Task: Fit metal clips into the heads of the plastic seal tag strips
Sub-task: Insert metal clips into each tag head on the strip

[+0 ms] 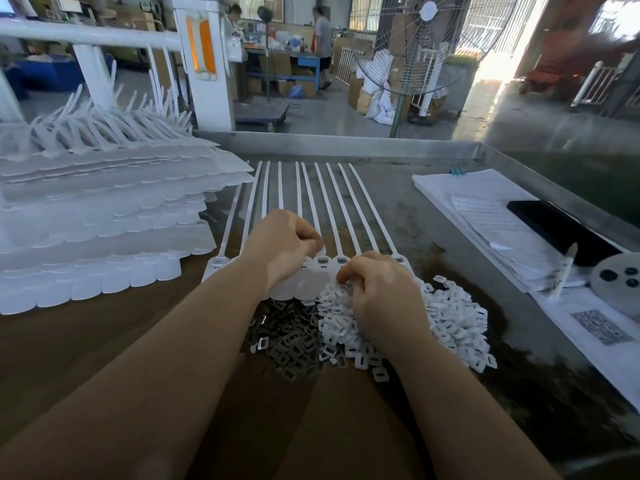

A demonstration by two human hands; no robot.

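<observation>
Both hands work at the heads of a row of white seal tag strips [313, 216] lying flat on a worn metal counter [433, 216]. The left hand [282, 245] has its grip curled, fingertips pinched at one strip head; what they pinch is too small to tell. Just right of it, the right hand [379, 292] curls its grip into a heap of white plastic pieces [457, 317]. Below the left grip lies a pile of dark metal clips [294, 337]. Far left of both grips stands a stack of strip sheets [104, 237]; beyond lies a workshop floor with a standing fan [415, 46].
</observation>
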